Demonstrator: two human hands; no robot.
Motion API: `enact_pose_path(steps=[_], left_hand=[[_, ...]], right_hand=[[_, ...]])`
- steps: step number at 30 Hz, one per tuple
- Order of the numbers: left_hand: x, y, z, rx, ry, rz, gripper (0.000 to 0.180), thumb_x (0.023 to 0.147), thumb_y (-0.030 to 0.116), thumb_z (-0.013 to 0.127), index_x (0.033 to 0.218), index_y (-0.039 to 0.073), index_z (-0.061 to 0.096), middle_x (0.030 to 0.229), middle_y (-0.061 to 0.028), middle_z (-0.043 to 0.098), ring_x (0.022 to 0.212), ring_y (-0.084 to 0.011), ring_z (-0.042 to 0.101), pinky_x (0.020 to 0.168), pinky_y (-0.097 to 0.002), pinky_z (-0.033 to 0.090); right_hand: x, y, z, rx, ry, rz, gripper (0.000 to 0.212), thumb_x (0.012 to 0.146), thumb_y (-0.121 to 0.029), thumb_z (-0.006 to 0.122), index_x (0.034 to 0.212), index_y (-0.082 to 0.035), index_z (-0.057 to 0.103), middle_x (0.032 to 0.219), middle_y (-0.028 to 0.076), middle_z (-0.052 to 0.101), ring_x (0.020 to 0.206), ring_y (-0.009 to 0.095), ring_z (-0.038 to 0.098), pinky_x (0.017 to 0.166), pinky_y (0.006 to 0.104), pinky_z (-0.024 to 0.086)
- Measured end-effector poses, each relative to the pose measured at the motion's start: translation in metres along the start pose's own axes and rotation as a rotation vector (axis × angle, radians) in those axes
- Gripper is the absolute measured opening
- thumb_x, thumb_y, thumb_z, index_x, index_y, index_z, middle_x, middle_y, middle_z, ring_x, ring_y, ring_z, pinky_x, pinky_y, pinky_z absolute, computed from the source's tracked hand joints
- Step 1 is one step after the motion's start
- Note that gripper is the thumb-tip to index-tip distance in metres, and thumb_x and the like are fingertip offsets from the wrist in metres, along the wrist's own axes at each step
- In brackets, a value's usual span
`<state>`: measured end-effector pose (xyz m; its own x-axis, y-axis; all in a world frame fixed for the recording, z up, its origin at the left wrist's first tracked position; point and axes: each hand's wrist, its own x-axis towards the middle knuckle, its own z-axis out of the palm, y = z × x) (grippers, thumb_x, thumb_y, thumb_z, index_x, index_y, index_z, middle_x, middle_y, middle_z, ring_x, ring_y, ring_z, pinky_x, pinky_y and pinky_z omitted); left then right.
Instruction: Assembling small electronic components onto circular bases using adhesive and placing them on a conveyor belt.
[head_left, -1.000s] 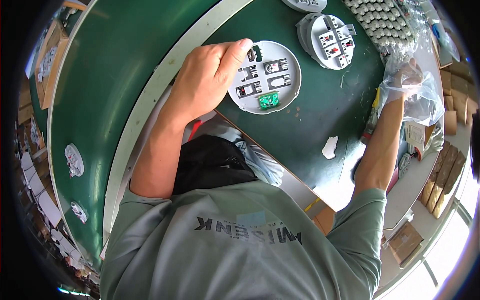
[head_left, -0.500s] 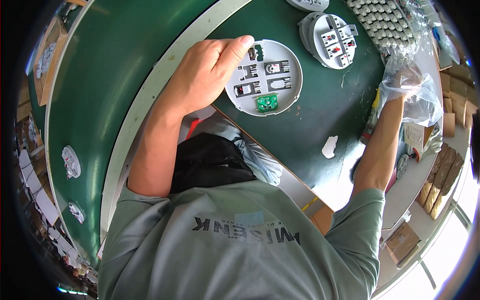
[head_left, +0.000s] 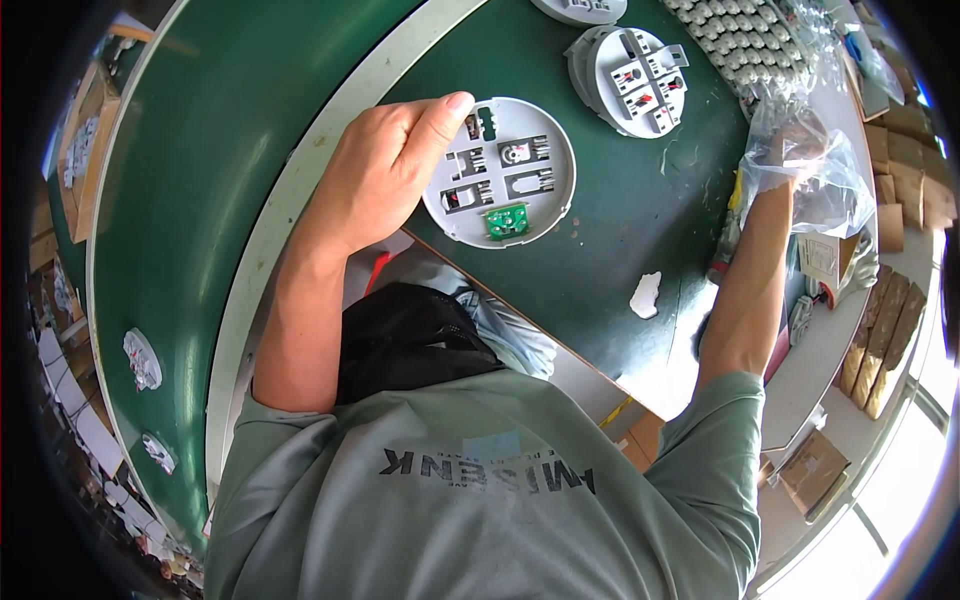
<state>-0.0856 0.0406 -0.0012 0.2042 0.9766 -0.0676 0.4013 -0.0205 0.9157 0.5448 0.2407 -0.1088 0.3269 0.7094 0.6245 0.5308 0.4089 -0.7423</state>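
My left hand (head_left: 378, 178) grips the left rim of a round light-grey plastic housing (head_left: 547, 207), thumb on top. The housing lies tilted near the green table's edge, with metal contacts in its slots and a small green circuit board (head_left: 507, 222) at its near side. My right hand (head_left: 797, 152) reaches into a clear plastic bag (head_left: 846, 208) at the right; the film blurs its fingers, so what they hold is hidden. Beyond the housing stands a stack of similar round housings (head_left: 640, 85) with red and black bits in the slots. Another round grey piece (head_left: 583, 10) is cut off at the top.
Rows of small whitish parts (head_left: 740, 45) lie at the far right beside the bag. A torn white scrap (head_left: 646, 296) is on the tabletop. Left of a pale rail runs a green belt (head_left: 190, 230) carrying two white pieces (head_left: 142, 360). Cardboard boxes (head_left: 815, 470) sit at the right.
The whole view has shifted slightly, so the table and its objects appear a little further left. My left hand stays on the housing and my right hand stays in the bag.
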Motion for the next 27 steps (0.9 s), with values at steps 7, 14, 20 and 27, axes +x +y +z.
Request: enact_pose_path(steps=[7,14,20,27], left_hand=[[0.004,0.003,-0.001,0.016,-0.004,-0.012,0.059,0.115,0.046,0.046,0.085,-0.003,0.058,0.066,-0.0110,0.046,0.063,-0.0238,0.041,0.063,-0.0405,0.043],[0.005,0.006,-0.001,0.017,-0.003,0.024,0.056,0.115,0.044,0.048,0.088,-0.002,0.062,0.067,-0.0134,0.051,0.062,-0.0273,0.045,0.064,-0.0412,0.045],[0.004,0.007,-0.003,0.027,-0.015,0.034,0.055,0.115,0.043,0.048,0.088,-0.002,0.062,0.067,-0.0134,0.051,0.062,-0.0276,0.044,0.063,-0.0414,0.045],[0.004,0.010,-0.006,0.041,-0.028,0.019,0.055,0.115,0.043,0.047,0.086,-0.002,0.061,0.066,-0.0128,0.050,0.061,-0.0263,0.042,0.062,-0.0414,0.043]], right_hand=[[-0.009,-0.010,0.008,0.020,0.081,0.078,0.032,0.105,-0.016,0.050,0.125,0.005,0.062,0.094,0.017,0.073,0.068,0.019,0.068,0.053,0.0259,0.056],[-0.013,-0.033,0.014,-0.198,0.076,-0.042,0.027,0.104,-0.013,0.052,0.123,0.004,0.062,0.094,0.015,0.073,0.067,0.018,0.069,0.053,0.0258,0.056],[-0.014,-0.041,0.014,-0.498,0.047,-0.161,0.026,0.103,-0.012,0.055,0.123,0.003,0.062,0.093,0.014,0.073,0.067,0.017,0.069,0.053,0.0244,0.056],[-0.013,-0.051,0.019,0.401,0.138,0.255,0.031,0.104,-0.023,0.056,0.122,0.002,0.063,0.096,0.013,0.072,0.068,0.017,0.069,0.052,0.0263,0.056]])
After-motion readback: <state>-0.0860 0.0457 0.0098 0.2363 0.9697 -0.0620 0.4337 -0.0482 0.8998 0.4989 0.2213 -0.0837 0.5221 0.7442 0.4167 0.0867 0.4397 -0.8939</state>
